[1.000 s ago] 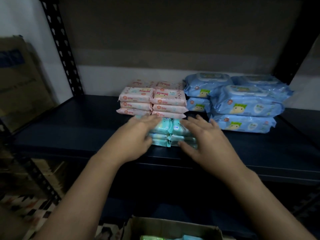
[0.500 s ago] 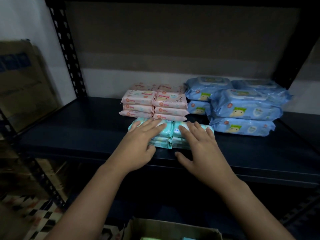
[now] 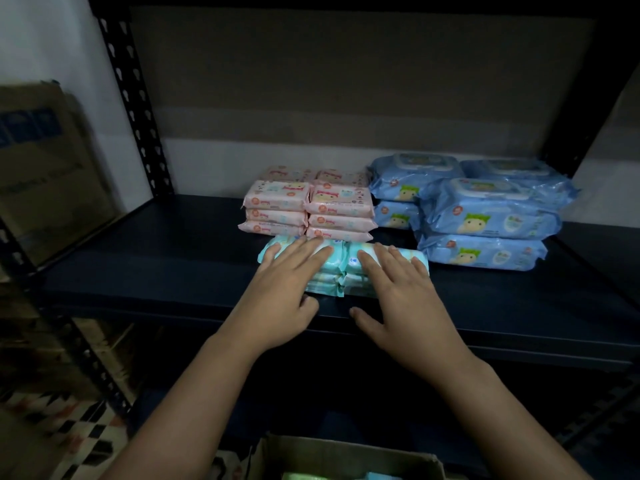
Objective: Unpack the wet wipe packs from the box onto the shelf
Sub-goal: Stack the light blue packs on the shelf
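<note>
Both grips loose: left hand (image 3: 282,294), right hand (image 3: 403,294) flat on green wipe packs (image 3: 341,271) on shelf (image 3: 156,268), touching pink packs (image 3: 306,209).

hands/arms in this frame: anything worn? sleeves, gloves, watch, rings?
Nothing worn that shows. The left hand and right hand are bare: no gloves, and no rings visible on the fingers in this dim light. Both forearms are bare as far as the frame's bottom edge, with no sleeve cuff, watch or wristband in view. No markings visible.
</note>
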